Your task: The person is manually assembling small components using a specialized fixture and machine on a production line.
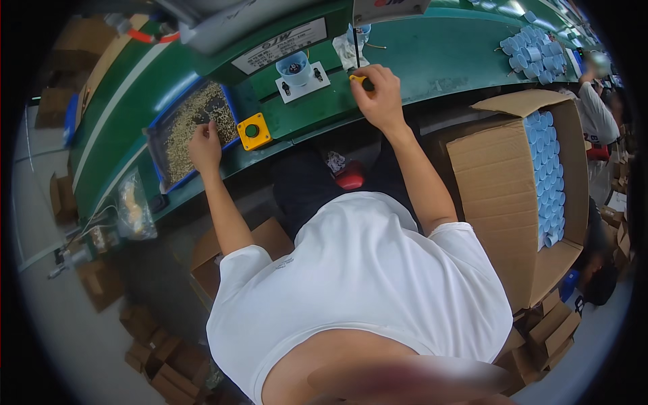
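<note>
Brass-coloured screws [192, 125] are being picked at under the left hand [204, 147], fingers curled; spills are risked. A yellow-handled screwdriver [360, 81] is being gripped by the right hand [379, 100], and could slip beside the blue cup [294, 67].

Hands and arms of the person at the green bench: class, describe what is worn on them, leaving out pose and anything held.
Both the left hand and right hand are bare: no gloves, and no watch or bands show. The forearms are uncovered; short white T-shirt sleeves end above the elbows.

Both arms extended forward; left hand [204, 148] palm-down, right hand [378, 94] fisted.
</note>
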Motion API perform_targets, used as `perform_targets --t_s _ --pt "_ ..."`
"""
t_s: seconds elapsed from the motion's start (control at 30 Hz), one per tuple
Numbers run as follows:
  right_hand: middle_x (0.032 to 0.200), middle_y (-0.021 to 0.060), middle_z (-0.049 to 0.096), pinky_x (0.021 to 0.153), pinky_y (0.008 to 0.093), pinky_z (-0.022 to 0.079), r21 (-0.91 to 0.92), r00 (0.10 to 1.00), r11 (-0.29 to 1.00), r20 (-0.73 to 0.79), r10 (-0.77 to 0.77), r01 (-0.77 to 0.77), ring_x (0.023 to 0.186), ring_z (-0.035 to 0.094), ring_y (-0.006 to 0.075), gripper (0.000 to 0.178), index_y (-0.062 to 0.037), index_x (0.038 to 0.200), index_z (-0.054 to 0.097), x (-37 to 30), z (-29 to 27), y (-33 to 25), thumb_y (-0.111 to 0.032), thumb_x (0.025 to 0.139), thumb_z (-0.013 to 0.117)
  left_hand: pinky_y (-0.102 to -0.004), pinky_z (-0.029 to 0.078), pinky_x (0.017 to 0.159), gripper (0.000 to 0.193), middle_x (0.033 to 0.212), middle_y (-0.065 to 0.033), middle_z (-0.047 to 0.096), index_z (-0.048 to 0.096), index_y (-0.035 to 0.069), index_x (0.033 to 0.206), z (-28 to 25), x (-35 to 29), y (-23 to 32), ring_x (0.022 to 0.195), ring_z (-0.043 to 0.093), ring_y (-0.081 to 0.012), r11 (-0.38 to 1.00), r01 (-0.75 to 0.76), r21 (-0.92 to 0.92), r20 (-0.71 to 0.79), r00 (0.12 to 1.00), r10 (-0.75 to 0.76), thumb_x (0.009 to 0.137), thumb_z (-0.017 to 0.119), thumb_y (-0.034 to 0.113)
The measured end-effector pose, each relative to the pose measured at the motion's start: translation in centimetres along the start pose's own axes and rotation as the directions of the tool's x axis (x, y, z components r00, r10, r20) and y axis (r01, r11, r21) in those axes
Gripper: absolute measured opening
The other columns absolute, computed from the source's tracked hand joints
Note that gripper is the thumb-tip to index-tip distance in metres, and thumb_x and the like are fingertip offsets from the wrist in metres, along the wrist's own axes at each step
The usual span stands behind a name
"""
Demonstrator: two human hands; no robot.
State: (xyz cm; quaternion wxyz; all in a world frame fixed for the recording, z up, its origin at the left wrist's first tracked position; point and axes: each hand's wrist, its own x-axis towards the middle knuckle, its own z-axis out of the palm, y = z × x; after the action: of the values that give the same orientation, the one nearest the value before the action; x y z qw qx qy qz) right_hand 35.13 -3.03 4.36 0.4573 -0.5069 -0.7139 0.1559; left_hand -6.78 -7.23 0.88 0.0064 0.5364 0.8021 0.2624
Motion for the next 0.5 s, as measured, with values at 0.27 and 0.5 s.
perform_targets --t_s 0.27,0.5 --pt "0.120 0.0155 0.066 0.099 0.0410 0.049 0.154 0.997 0.987 -0.068 -0.032 0.042 0.118 0.060 0.0347 0.045 -0.0030 0.123 0.063 0.7 3.0 -3.9 -0.022 0.086 0.078 -0.0422 0.049 0.062 0.038 0.071 -0.0125 0.067 0.072 0.004 0.089 0.1 -0.1 0.5 0.065 0.065 -0.0318 1.000 0.012 0.002 -0.060 0.998 -0.011 0.098 0.068 0.040" --pt "0.131 0.0161 0.062 0.104 0.0410 0.047 0.127 0.995 0.992 0.095 -0.030 0.018 0.125 0.056 0.0343 0.060 -0.0021 0.131 0.060 3.5 3.8 -4.5 -0.031 0.083 0.084 -0.0428 0.049 0.061 0.039 0.070 -0.0130 0.067 0.071 0.004 0.086 0.0 -0.2 0.8 0.064 0.065 -0.0321 1.000 0.021 0.023 -0.088 0.996 -0.019 0.098 0.066 0.040"
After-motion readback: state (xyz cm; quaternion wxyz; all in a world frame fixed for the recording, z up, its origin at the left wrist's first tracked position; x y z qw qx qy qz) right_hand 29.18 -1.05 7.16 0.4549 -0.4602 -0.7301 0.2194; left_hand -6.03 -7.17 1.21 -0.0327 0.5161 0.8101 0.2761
